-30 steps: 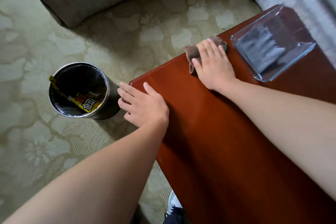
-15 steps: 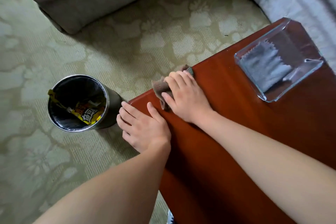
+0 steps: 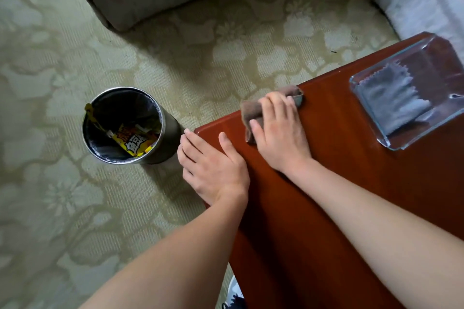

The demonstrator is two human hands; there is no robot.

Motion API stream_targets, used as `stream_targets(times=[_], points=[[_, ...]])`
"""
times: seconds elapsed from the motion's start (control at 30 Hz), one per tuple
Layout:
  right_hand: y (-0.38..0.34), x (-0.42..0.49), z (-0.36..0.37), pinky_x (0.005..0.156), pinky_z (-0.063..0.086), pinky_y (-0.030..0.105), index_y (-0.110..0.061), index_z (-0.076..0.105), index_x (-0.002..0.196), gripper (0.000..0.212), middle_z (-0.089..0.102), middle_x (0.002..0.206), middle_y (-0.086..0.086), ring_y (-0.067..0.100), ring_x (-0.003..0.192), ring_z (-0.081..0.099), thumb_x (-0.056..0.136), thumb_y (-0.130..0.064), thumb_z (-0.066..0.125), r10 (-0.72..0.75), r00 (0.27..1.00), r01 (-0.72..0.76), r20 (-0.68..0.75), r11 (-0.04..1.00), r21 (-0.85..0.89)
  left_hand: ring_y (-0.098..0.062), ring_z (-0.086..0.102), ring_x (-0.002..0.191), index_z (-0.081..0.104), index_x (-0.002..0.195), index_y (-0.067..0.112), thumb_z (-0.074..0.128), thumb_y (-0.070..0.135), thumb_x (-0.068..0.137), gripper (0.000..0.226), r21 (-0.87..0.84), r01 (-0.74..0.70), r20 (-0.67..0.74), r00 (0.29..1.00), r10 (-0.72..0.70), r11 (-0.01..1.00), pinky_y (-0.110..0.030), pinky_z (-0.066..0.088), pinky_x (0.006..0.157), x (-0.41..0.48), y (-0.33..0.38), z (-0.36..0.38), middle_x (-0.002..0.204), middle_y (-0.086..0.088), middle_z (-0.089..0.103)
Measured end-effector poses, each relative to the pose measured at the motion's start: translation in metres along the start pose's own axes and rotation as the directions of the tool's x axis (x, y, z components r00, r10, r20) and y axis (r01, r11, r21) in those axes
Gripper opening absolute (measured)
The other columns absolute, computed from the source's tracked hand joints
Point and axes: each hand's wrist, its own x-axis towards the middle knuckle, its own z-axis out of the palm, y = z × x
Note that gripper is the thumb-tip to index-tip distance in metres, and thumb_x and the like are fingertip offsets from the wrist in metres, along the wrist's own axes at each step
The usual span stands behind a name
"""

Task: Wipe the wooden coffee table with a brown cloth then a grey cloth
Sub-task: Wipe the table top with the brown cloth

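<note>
From my feed, the wooden coffee table (image 3: pixel 351 195) fills the view from 3 to 6 o'clock, glossy reddish-brown, with its rounded corner near centre. The brown cloth (image 3: pixel 251 110) lies crumpled on the table's far edge just past centre toward 1 o'clock, pressed flat under my right hand (image 3: pixel 278 133). The grey cloth (image 3: pixel 391 98), with zigzag-cut edges, lies spread in a clear glass tray (image 3: pixel 424 133) near 3 o'clock.

The table (image 3: pixel 339 208) lies at lower right; a bin (image 3: pixel 125 128) stands on the floor (image 3: pixel 200 70) left of its corner. On the table, one cloth (image 3: pixel 253 110) lies under the right hand (image 3: pixel 281 138), and right of it a tray (image 3: pixel 391 144) holds a second cloth (image 3: pixel 391 100).
</note>
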Motion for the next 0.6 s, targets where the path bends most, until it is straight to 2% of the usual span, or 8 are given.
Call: stream_targets(times=[0.1, 0.17, 0.23, 0.27, 0.33, 0.37, 0.43, 0.6], points=[[-0.041, 0.004, 0.009, 0.122, 0.031, 0.055, 0.0, 0.056, 0.128, 0.048, 0.056, 0.136, 0.022, 0.04, 0.132, 0.048, 0.102, -0.039, 0.045, -0.039, 0.999, 0.04, -0.02, 0.998, 0.054, -0.026, 0.034, 0.149, 0.032, 0.16, 0.008, 0.015, 0.06, 0.1, 0.081, -0.207, 0.014, -0.025, 0.999, -0.02, 0.978, -0.048, 0.035, 0.114, -0.001, -0.003, -0.009, 0.162, -0.008, 0.04], [-0.064, 0.001, 0.016, 0.121, 0.034, 0.054, -0.001, 0.059, 0.125, 0.048, 0.059, 0.132, 0.021, 0.04, 0.129, 0.052, 0.1, -0.039, 0.046, -0.104, 0.994, 0.106, -0.038, 0.993, 0.059, -0.02, 0.031, 0.151, 0.028, 0.163, 0.014, 0.015, 0.064, 0.095, 0.085, -0.449, 0.074, 0.007, 0.997, -0.079, 0.891, -0.038, 0.029, 0.117, 0.0, -0.011, -0.016, 0.163, -0.003, 0.04], [-0.085, -0.009, 0.022, 0.123, 0.031, 0.053, -0.001, 0.058, 0.132, 0.054, 0.058, 0.137, 0.019, 0.037, 0.133, 0.051, 0.099, -0.041, 0.044, -0.165, 0.985, 0.167, -0.048, 0.985, 0.042, -0.023, 0.039, 0.149, 0.03, 0.162, 0.014, 0.024, 0.062, 0.094, 0.083, -0.677, 0.14, 0.102, 0.99, -0.096, 0.722, -0.024, 0.028, 0.116, 0.009, -0.029, -0.02, 0.162, -0.009, 0.043], [-0.095, -0.015, 0.023, 0.126, 0.027, 0.052, -0.002, 0.056, 0.137, 0.057, 0.056, 0.142, 0.018, 0.035, 0.137, 0.048, 0.1, -0.043, 0.043, -0.183, 0.982, 0.184, -0.036, 0.982, 0.036, -0.026, 0.046, 0.145, 0.035, 0.159, 0.012, 0.03, 0.06, 0.097, 0.079, -0.771, 0.227, 0.181, 0.974, -0.137, 0.595, -0.023, 0.03, 0.119, 0.02, -0.041, -0.022, 0.159, -0.014, 0.046], [-0.107, -0.026, 0.023, 0.128, 0.02, 0.05, -0.004, 0.049, 0.148, 0.063, 0.049, 0.152, 0.016, 0.033, 0.146, 0.039, 0.102, -0.046, 0.039, -0.218, 0.976, 0.218, 0.006, 0.976, 0.008, -0.025, 0.058, 0.133, 0.044, 0.15, 0.022, 0.032, 0.06, 0.104, 0.061, -0.825, 0.488, 0.436, 0.87, -0.228, 0.284, -0.039, 0.041, 0.119, 0.042, -0.061, -0.032, 0.153, -0.013, 0.053], [-0.112, -0.029, 0.023, 0.129, 0.019, 0.051, -0.005, 0.046, 0.151, 0.064, 0.046, 0.155, 0.015, 0.032, 0.149, 0.036, 0.103, -0.047, 0.037, -0.243, 0.97, 0.244, 0.023, 0.97, -0.014, -0.022, 0.06, 0.13, 0.044, 0.15, 0.026, 0.027, 0.059, 0.108, 0.056, -0.804, 0.544, 0.502, 0.837, -0.219, 0.238, -0.043, 0.043, 0.117, 0.051, -0.068, -0.041, 0.151, -0.009, 0.054], [-0.117, -0.035, 0.024, 0.129, 0.017, 0.051, -0.008, 0.044, 0.154, 0.063, 0.043, 0.159, 0.011, 0.03, 0.154, 0.03, 0.104, -0.046, 0.038, -0.304, 0.951, 0.306, 0.059, 0.951, -0.042, -0.019, 0.061, 0.128, 0.045, 0.152, 0.027, 0.019, 0.057, 0.109, 0.058, -0.785, 0.525, 0.502, 0.85, -0.159, 0.329, -0.044, 0.043, 0.116, 0.066, -0.083, -0.054, 0.148, -0.005, 0.056], [-0.119, -0.054, 0.027, 0.129, 0.017, 0.05, -0.01, 0.043, 0.156, 0.059, 0.04, 0.164, 0.007, 0.027, 0.158, 0.025, 0.105, -0.041, 0.041, -0.384, 0.917, 0.391, 0.107, 0.919, -0.057, -0.02, 0.056, 0.134, 0.044, 0.155, 0.024, 0.018, 0.056, 0.11, 0.061, -0.769, 0.477, 0.5, 0.864, -0.063, 0.426, -0.045, 0.038, 0.12, 0.078, -0.088, -0.072, 0.151, -0.004, 0.053]])
